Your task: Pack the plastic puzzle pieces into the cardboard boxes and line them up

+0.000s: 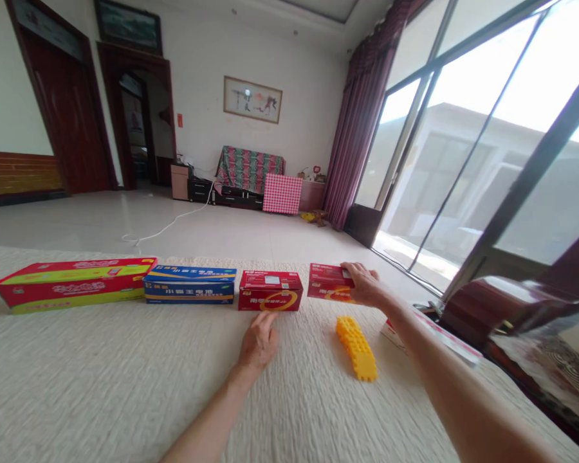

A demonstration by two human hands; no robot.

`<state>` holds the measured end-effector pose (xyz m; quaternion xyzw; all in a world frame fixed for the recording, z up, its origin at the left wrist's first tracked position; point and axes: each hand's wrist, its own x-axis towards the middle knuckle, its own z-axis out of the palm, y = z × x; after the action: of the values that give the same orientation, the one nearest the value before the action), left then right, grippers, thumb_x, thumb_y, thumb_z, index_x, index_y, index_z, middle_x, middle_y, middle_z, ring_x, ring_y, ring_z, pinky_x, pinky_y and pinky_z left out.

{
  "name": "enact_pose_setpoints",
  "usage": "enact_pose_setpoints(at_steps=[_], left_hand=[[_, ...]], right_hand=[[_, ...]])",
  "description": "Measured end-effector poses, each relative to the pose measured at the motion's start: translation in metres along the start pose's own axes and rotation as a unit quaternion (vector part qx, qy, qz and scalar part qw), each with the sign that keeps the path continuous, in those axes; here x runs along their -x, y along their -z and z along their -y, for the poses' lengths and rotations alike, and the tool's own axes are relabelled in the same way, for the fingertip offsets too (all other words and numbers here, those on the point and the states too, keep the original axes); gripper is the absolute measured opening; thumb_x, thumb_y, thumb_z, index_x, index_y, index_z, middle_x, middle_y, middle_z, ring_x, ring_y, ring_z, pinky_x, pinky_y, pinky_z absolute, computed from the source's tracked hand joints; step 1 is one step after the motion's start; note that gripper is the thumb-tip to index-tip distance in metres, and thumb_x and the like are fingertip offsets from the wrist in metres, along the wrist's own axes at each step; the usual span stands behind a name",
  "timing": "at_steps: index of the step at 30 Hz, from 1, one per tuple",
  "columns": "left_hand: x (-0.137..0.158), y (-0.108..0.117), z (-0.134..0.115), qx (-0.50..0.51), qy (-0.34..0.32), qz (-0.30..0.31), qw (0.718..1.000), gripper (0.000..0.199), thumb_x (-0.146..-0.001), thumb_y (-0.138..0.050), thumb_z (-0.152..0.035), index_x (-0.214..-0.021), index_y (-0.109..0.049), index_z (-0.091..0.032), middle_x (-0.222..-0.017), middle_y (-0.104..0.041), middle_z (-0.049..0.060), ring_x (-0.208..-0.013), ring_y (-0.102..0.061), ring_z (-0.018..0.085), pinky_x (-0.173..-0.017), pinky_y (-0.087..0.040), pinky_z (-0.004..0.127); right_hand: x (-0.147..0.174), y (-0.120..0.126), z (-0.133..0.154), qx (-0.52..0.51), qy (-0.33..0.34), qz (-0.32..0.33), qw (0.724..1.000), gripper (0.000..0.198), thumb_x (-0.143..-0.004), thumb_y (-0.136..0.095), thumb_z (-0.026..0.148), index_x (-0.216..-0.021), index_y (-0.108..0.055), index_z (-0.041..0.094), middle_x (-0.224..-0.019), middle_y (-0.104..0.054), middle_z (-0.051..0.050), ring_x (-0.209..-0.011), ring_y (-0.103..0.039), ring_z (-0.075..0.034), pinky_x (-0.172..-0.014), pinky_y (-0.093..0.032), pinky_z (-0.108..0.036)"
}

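Observation:
My right hand (365, 284) grips the right end of a small red box (326, 283) with Chinese lettering, fingers over its top. A similar red box (270, 292) stands to its left, a narrow gap between them. My left hand (259, 341) lies just in front of that second box, fingers stretched toward its lower front edge; I cannot tell whether they touch it. Further left in the row are a blue battery box (190, 287) and a long red and green box (77, 284). A bumpy yellow plastic strip (356, 349) lies between my forearms.
The boxes stand on a cream textured cover (125, 386). A white and red box (448, 339) lies partly behind my right forearm. A dark red chair (502, 302) is at the right, beside the glass doors (444, 161). A white cable (174, 222) runs over the floor.

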<state>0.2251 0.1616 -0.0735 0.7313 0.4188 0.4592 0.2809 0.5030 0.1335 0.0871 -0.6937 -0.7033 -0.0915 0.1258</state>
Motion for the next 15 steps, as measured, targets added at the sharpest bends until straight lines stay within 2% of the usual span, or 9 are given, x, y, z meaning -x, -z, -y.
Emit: enact_pose_setpoints(at_steps=[3, 6, 8, 11, 15], left_hand=[[0.002, -0.005, 0.011, -0.065, -0.039, -0.001, 0.997, 0.042, -0.076, -0.051, -0.003, -0.115, -0.065, -0.015, -0.129, -0.059, 0.013, -0.122, -0.053, 0.028, -0.107, -0.041, 0.047], [0.003, -0.007, 0.018, -0.119, -0.072, 0.005, 0.990, 0.048, -0.074, -0.049, -0.004, -0.119, -0.063, -0.014, -0.132, -0.057, 0.014, -0.123, -0.053, 0.028, -0.107, -0.041, 0.047], [0.004, -0.008, 0.019, -0.149, -0.089, 0.007, 0.985, 0.048, -0.074, -0.050, -0.005, -0.119, -0.063, -0.013, -0.134, -0.055, 0.015, -0.127, -0.049, 0.030, -0.109, -0.038, 0.048], [0.004, -0.008, 0.016, -0.180, -0.106, 0.009, 0.978, 0.046, -0.074, -0.052, -0.007, -0.118, -0.064, -0.011, -0.136, -0.053, 0.017, -0.131, -0.043, 0.033, -0.111, -0.034, 0.050], [0.006, -0.006, 0.011, -0.196, -0.118, 0.011, 0.973, 0.042, -0.075, -0.050, -0.008, -0.114, -0.066, -0.012, -0.133, -0.054, 0.017, -0.128, -0.045, 0.033, -0.108, -0.038, 0.052]], right_hand=[[-0.019, -0.038, -0.012, 0.001, -0.006, 0.018, 1.000, 0.057, -0.071, -0.056, 0.012, -0.127, -0.048, 0.022, -0.131, -0.054, -0.015, -0.124, -0.042, -0.033, -0.096, -0.032, -0.053], [-0.031, -0.070, -0.014, -0.003, -0.009, 0.038, 0.999, 0.061, -0.072, -0.049, 0.008, -0.130, -0.047, 0.026, -0.138, -0.051, -0.012, -0.128, -0.040, -0.032, -0.098, -0.032, -0.055], [-0.033, -0.082, -0.014, -0.002, -0.013, 0.050, 0.999, 0.067, -0.071, -0.046, 0.006, -0.134, -0.044, 0.028, -0.144, -0.046, -0.008, -0.134, -0.035, -0.031, -0.100, -0.031, -0.056], [-0.024, -0.082, -0.016, 0.010, -0.030, 0.057, 0.998, 0.072, -0.073, -0.047, 0.012, -0.143, -0.035, 0.029, -0.155, -0.032, -0.006, -0.141, -0.023, -0.031, -0.104, -0.026, -0.059], [0.006, -0.052, -0.045, 0.048, -0.091, 0.049, 0.994, 0.079, -0.075, -0.055, 0.033, -0.148, -0.026, 0.024, -0.160, -0.017, -0.010, -0.145, -0.011, -0.035, -0.108, -0.018, -0.063]])
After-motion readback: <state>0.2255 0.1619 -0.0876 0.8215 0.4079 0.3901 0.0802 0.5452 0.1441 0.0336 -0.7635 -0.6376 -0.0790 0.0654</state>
